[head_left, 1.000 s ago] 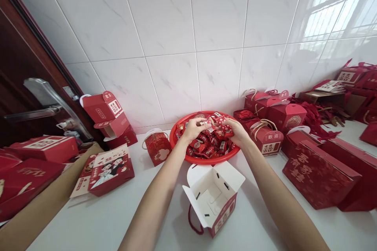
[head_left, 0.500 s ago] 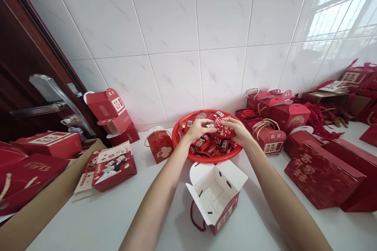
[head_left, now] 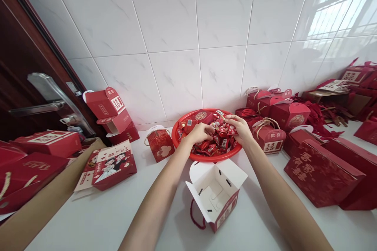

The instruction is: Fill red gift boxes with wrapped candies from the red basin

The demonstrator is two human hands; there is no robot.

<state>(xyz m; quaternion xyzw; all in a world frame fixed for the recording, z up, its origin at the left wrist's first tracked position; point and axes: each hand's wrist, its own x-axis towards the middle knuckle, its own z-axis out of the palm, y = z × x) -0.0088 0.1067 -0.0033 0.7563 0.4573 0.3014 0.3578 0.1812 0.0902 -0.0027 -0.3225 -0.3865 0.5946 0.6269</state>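
A red plastic basket (head_left: 216,158) full of red-wrapped candies (head_left: 210,149) stands against the wall. Over its left half, my left hand (head_left: 200,133) reaches down with fingers bent among the wrappers; whatever they pinch is hidden. My right hand (head_left: 240,128), at the basket's right side, is closed around a few candies, including a red one with white dots (head_left: 231,130). Nearer to me, between my forearms, an open gift box (head_left: 216,198) shows its white inside, with flaps spread and a dark red cord handle hanging at its left.
Several red gift boxes (head_left: 269,137) with rope handles stand on the right, beside larger red bags (head_left: 321,174). Left of the basket are a small red box (head_left: 160,145) and a box with a printed couple (head_left: 114,166). A door handle (head_left: 44,108) juts out at far left.
My hands have moved apart. The left has dropped lower into the candies, while the right has drawn slightly right with candies in its fingers. The open box stays put.
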